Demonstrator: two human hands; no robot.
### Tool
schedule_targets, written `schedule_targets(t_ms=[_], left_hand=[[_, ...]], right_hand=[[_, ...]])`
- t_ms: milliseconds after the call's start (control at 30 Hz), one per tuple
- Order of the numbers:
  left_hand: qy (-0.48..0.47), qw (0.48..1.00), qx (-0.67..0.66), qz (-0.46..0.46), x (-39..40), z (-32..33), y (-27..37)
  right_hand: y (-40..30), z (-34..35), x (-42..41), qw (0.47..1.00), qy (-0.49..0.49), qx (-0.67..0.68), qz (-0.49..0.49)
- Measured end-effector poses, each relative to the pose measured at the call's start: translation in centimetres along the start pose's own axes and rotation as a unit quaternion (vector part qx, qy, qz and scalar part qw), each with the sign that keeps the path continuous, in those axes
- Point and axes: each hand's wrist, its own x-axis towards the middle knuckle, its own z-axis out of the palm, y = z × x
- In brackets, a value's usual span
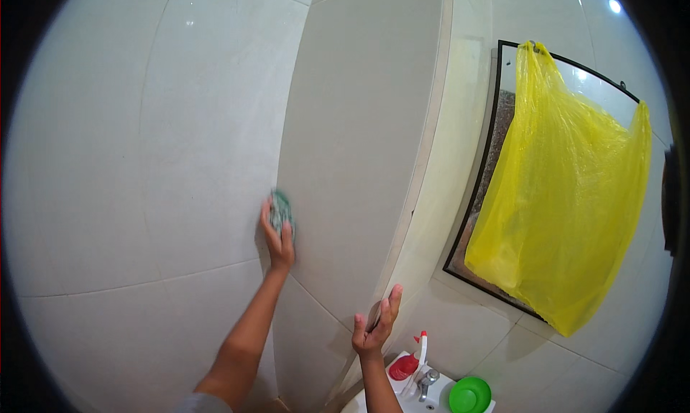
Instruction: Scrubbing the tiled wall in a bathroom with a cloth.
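Observation:
A green and whitish scrubbing pad point(281, 211), somewhat blurred, is pressed into the corner where two tiled wall faces meet. My left hand point(278, 238) grips it, its fingers spread around the pad's sides. Lower and to the right, my right hand point(377, 327) rests against the edge of the tiled partition wall point(372, 116), fingers apart, with nothing seen in it. Large pale tiles point(215, 143) with thin joints cover the wall to the left of the corner.
A yellow plastic bag point(560, 208) hangs over a black-framed mirror point(506, 63) at the right. Below stand a white sink point(442, 391) with a metal faucet point(429, 379), a red and white object point(404, 366) and a green bowl point(470, 396).

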Motion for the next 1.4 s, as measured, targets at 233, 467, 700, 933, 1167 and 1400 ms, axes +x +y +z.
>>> schedule_targets(t_ms=[233,467,700,933,1167,1400], left_hand=[[0.018,0.985,-0.064,0.158,22.9,9.4,9.3],[-0.142,0.909,-0.164,0.355,17.9,12.8,18.8],[-0.247,0.859,-0.150,0.423,4.7,4.5,10.0],[-0.050,0.987,-0.021,0.154,14.9,5.5,4.6],[-0.136,0.962,-0.185,0.150,14.4,8.5,11.0],[-0.240,0.932,-0.143,0.231,-11.6,-0.2,7.2]], right_hand=[[0.0,-0.2,-0.1,0.999,-0.024,-0.030,0.018],[-0.4,-0.1,-0.1,0.998,-0.025,-0.005,0.056],[-0.6,-0.4,0.2,0.998,-0.022,-0.015,0.048],[-0.4,-0.2,0.1,0.999,-0.006,-0.001,0.052],[-0.6,-0.1,0.0,0.998,-0.008,-0.022,0.060],[-1.1,0.1,0.3,0.995,0.039,0.018,0.088]])
